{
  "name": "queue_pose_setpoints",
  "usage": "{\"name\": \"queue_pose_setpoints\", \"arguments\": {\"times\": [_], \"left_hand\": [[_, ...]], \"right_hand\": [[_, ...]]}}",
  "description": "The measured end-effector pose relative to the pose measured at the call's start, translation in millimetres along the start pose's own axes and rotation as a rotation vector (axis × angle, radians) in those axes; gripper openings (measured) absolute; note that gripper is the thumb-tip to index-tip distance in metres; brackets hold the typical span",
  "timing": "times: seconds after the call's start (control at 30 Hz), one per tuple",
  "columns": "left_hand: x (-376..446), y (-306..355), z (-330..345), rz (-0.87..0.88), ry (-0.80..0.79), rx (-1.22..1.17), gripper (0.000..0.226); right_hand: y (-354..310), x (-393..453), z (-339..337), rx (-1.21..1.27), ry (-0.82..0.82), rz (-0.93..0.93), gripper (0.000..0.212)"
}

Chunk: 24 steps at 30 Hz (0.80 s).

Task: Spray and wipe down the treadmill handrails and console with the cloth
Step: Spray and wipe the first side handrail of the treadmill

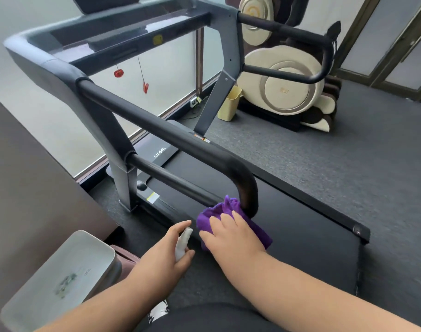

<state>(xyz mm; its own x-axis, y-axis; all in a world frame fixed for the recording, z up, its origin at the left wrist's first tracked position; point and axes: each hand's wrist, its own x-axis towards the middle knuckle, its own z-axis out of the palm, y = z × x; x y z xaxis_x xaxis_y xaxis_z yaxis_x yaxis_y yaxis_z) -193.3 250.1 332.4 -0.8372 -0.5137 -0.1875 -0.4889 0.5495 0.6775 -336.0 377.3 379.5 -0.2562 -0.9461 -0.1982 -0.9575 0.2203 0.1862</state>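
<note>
Dark grey carpet (300, 164) covers the floor of a gym room, with frosted window panels along the upper left of the frame.

Lower left: pale grey tray-like surface (61, 279), stained, tilted in view.

Lower centre-left: left hand (166, 250), forearm entering from the bottom edge and reaching up-frame. Fingers and thumb curled round a small white spray bottle (182, 243); forefinger arched above its top. Bottle's long axis runs from lower left to upper right, nozzle end toward the cloth, just beside it.

Centre: treadmill (123, 130), grey uprights, black belt running toward the lower right. Console (123, 37) at upper left, grey and black, with a red safety clip (145, 87) hanging on a cord. Near handrail (161, 130), black, padded, long axis running from upper left to lower centre, then bending down in a rounded corner to a lower bar.

Lower centre: right hand (231, 233), forearm entering from the lower right. Fingers straight and slightly spread, palm down, pressing a purple cloth (216, 214) against the bottom of the handrail's bend. Cloth crumpled, soft pile, one corner trailing to the right under the hand.

Upper right: far handrail (300, 32), black; yellow bin (228, 104); cream and brown massage chair (283, 80).
</note>
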Motion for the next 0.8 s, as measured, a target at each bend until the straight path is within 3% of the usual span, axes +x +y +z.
{"name": "queue_pose_setpoints", "arguments": {"times": [0.1,0.27,0.33,0.4,0.47,0.57,0.8], "left_hand": [[-4,-1,-1,-0.008,0.033,-0.022,0.061],[-6,5,0,-0.019,0.034,0.005,0.062],[-4,12,2,-0.017,0.032,0.01,0.064],[-1,21,5,-0.013,0.034,0.007,0.065],[4,32,7,-0.014,0.041,-0.004,0.064],[13,45,8,-0.004,0.059,-0.007,0.062],[18,65,12,0.003,0.057,0.016,0.057]], "right_hand": [[3,-33,8,0.35,0.256,-0.041,0.071],[13,-75,25,0.875,0.856,0.166,0.063],[16,-76,24,1.049,0.99,0.361,0.058],[20,-67,16,1.249,1.061,0.672,0.06],[23,-55,14,1.391,0.952,0.858,0.066],[18,-43,25,1.438,0.682,0.77,0.077],[14,-31,61,1.619,0.449,0.78,0.078]]}}
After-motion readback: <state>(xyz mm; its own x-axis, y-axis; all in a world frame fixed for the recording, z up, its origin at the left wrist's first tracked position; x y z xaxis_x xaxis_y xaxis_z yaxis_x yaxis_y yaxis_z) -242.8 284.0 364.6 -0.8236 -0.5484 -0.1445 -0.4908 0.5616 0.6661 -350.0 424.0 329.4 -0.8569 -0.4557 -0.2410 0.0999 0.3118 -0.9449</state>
